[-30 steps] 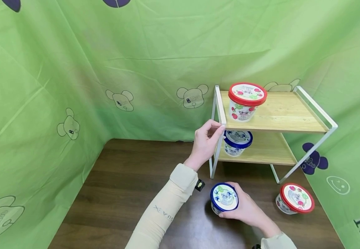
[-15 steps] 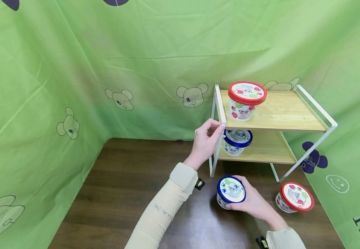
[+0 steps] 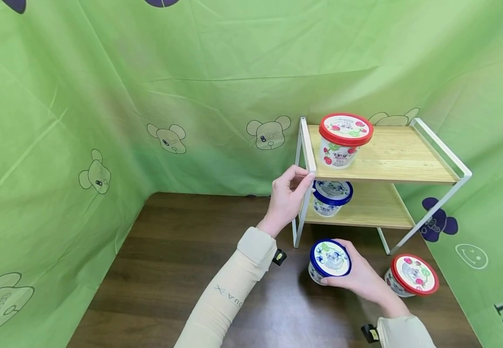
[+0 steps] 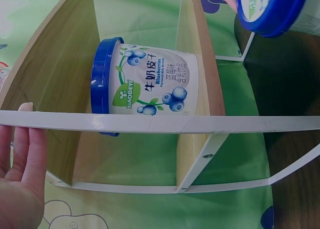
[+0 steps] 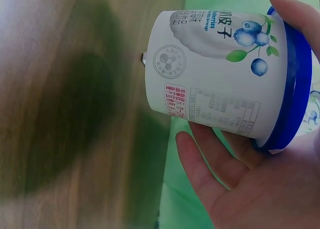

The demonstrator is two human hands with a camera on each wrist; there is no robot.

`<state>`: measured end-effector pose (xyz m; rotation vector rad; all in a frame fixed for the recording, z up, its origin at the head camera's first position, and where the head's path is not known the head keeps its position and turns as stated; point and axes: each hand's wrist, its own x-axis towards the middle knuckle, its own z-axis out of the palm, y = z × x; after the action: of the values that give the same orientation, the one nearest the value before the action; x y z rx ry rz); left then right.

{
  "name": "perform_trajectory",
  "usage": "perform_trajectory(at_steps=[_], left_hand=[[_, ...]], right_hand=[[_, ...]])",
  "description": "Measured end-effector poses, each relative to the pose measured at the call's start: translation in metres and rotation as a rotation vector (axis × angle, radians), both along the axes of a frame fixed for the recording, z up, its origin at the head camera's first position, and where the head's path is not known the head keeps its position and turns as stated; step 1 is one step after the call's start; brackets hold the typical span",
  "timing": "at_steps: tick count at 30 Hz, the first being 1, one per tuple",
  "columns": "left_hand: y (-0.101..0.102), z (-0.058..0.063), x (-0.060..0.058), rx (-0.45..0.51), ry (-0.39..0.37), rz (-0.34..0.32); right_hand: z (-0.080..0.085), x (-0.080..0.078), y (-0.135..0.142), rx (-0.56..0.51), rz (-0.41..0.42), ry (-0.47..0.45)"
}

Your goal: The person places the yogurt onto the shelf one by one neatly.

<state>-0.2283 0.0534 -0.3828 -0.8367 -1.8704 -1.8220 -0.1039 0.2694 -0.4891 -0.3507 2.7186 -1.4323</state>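
Note:
My left hand [image 3: 287,198] pinches the front left corner of the two-tier shelf's [image 3: 403,159] white metal frame between thumb and fingers. In the left wrist view its fingertips show against the white bar [image 4: 150,122]. My right hand [image 3: 366,280] grips a blue-lidded blueberry cup [image 3: 331,258] around its side near the lid. The right wrist view shows this cup's bottom raised over the table, with a shadow beside it. A second blueberry cup [image 4: 152,81] stands on the lower tier at the left, close to the left hand. Above it, a red-lidded cup [image 3: 344,140] stands on the upper tier.
Another red-lidded cup [image 3: 413,276] stands on the dark wooden table [image 3: 181,270], right of my right hand and in front of the shelf's right leg. Green printed cloth [image 3: 216,96] hangs behind and along both sides. The white shelf legs slant down to the table.
My right hand has carried the blueberry cup right and toward the shelf. The left hand has kept its hold on the shelf corner, and the other cups stand where they were.

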Motion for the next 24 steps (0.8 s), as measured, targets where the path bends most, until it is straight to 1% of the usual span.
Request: perform_trajectory(at_steps=[12,24], left_hand=[[0.0,0.001,0.0,0.006,-0.003,-0.002],[0.0,0.0,0.0,0.006,-0.012,-0.003]], right_hand=[[0.009,-0.001,0.008,0.02,-0.069,-0.048],[0.012,-0.002,0.016,0.039,-0.134,-0.05]])
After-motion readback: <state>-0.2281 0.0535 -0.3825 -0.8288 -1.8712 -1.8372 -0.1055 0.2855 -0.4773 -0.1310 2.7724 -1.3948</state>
